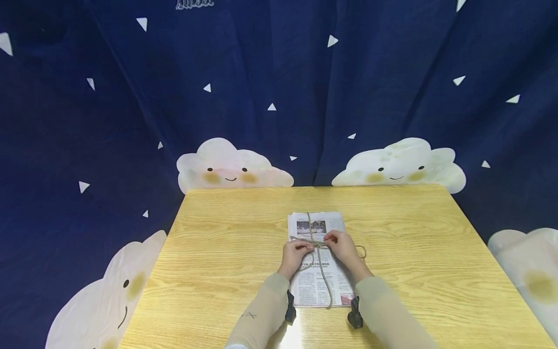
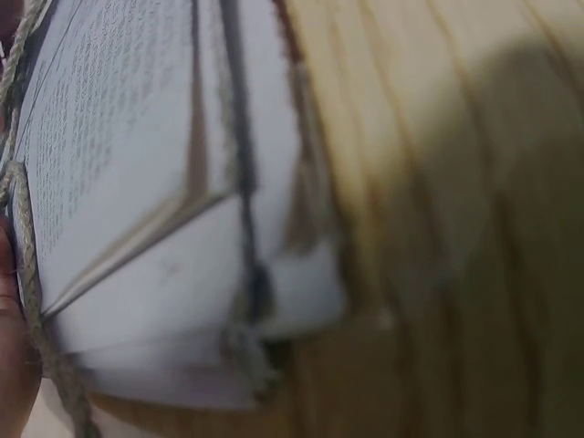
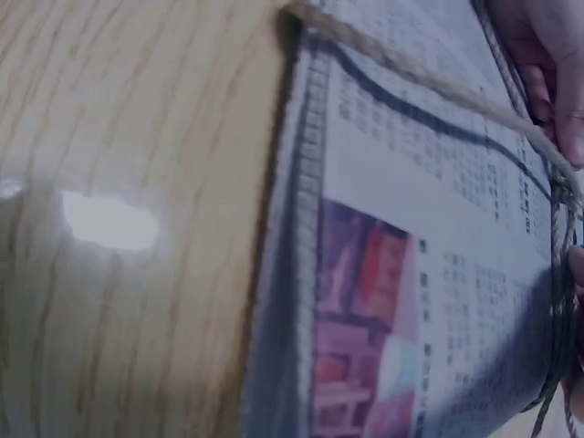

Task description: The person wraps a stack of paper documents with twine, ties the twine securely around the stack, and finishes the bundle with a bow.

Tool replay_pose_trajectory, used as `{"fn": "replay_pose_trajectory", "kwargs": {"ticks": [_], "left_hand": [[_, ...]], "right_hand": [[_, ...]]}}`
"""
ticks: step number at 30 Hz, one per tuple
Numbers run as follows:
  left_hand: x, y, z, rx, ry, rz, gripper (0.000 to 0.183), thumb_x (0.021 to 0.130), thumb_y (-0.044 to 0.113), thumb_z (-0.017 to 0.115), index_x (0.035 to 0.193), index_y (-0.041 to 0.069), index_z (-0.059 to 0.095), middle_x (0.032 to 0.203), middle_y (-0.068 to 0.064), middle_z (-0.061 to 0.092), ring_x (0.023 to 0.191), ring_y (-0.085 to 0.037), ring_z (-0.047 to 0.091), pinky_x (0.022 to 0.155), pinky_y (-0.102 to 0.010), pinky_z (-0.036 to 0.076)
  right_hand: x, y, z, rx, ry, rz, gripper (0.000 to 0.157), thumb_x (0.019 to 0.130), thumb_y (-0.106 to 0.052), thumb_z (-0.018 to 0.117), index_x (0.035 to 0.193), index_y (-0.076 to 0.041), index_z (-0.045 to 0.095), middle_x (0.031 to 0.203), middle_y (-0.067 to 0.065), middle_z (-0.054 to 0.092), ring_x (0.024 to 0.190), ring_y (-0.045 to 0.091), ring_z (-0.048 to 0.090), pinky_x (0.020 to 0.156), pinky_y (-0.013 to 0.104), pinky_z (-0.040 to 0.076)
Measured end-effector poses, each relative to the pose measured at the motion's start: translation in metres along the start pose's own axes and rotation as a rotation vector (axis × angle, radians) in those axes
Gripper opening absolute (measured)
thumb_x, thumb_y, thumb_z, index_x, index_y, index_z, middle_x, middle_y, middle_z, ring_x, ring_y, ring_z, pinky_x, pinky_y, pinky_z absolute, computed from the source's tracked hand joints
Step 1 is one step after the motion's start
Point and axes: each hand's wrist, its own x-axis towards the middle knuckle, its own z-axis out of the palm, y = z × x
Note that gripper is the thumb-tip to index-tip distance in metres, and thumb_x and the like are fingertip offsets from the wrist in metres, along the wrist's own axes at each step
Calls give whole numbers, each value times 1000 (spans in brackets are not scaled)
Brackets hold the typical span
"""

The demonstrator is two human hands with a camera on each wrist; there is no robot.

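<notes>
A folded stack of newspapers [image 1: 305,291] lies flat, with twine [image 1: 322,272] running lengthwise and crosswise over it. The strands cross at a knot [image 1: 317,245] near the middle of the top sheet. Just left of that crossing, my left hand [image 1: 294,256] pinches the twine between thumb and fingertips. My right hand [image 1: 343,248] pinches a strand on the other side, close to the knot. A loose loop of twine [image 1: 365,252] sticks out past the right edge of the stack. In the right wrist view, fingers [image 3: 547,55] of the left hand show beside the knot.
The stack rests on a light wooden table [image 1: 226,232]. Behind it hangs a dark blue curtain [image 1: 279,131] with white triangles and smiling clouds. Black wrist cameras [image 1: 355,314] sit near the front edge of the papers.
</notes>
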Motion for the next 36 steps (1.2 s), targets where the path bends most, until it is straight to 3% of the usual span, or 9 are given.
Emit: {"fn": "replay_pose_trajectory", "kwargs": {"ticks": [4, 8, 12, 15, 19, 23, 27, 30, 36], "left_hand": [[-7, 22, -4, -17, -20, -2, 11, 78, -4, 67, 84, -13, 67, 84, -25, 66, 82, -39, 62, 70, -35, 53], [-10, 31, -6, -11, -15, -2, 12, 78, -4, 67, 84, -14, 67, 83, -25, 66, 79, -34, 63, 67, -30, 53], [-11, 35, -6, -25, -20, -27, 12, 78, -3, 67, 85, -14, 67, 85, -25, 66, 80, -37, 63, 66, -25, 52], [-8, 26, -5, -35, -22, -47, 12, 79, -2, 67, 85, -11, 68, 85, -23, 66, 81, -36, 63, 65, -23, 51], [-2, 7, -1, -11, -8, -55, 10, 78, 3, 69, 82, -6, 70, 84, -17, 68, 78, -25, 63, 64, -20, 50], [1, -1, 0, 19, -3, -55, 10, 77, 9, 71, 82, 0, 72, 83, -11, 68, 76, -12, 60, 65, -18, 49], [1, -1, 0, 36, 0, -26, 11, 77, 8, 71, 82, -1, 72, 82, -11, 68, 73, -10, 61, 64, -19, 50], [0, 1, 0, 39, 5, -26, 11, 76, 7, 71, 83, -2, 72, 80, -12, 68, 72, -12, 62, 63, -19, 51], [0, 1, 2, 36, 3, -79, 11, 77, 9, 71, 84, 0, 73, 81, -10, 69, 72, -10, 63, 64, -17, 50]], "right_hand": [[-2, 2, -1, -22, 25, -31, 5, 80, -5, 67, 85, -4, 67, 76, 4, 65, 69, 17, 58, 65, 35, 49], [-4, 3, -14, -53, 69, -49, 13, 81, -10, 68, 94, -5, 68, 87, 10, 67, 80, 25, 63, 74, 40, 51], [-9, 11, -35, -77, 103, -76, 21, 82, -10, 66, 103, -3, 66, 99, 15, 66, 94, 33, 61, 97, 47, 36], [-14, 23, -47, -48, 90, -35, 26, 85, -8, 63, 110, -1, 62, 108, 18, 63, 104, 38, 54, 99, 54, 30], [-21, 39, -52, 35, 100, 60, 27, 88, -4, 57, 114, 5, 57, 112, 25, 57, 104, 40, 52, 86, 51, 46], [-25, 48, -49, 97, 169, 125, 24, 90, 1, 52, 112, 10, 56, 100, 26, 60, 88, 36, 59, 70, 35, 53], [-23, 48, -43, 182, 191, 158, 19, 89, 5, 50, 104, 14, 57, 88, 27, 63, 74, 33, 63, 57, 24, 53], [-18, 43, -40, 230, 180, 177, 16, 88, 5, 52, 99, 14, 60, 86, 27, 63, 71, 30, 63, 55, 21, 52], [-8, 31, -33, 185, 134, 222, 14, 88, -3, 57, 97, 6, 64, 94, 20, 59, 76, 23, 55, 58, 20, 46]]}}
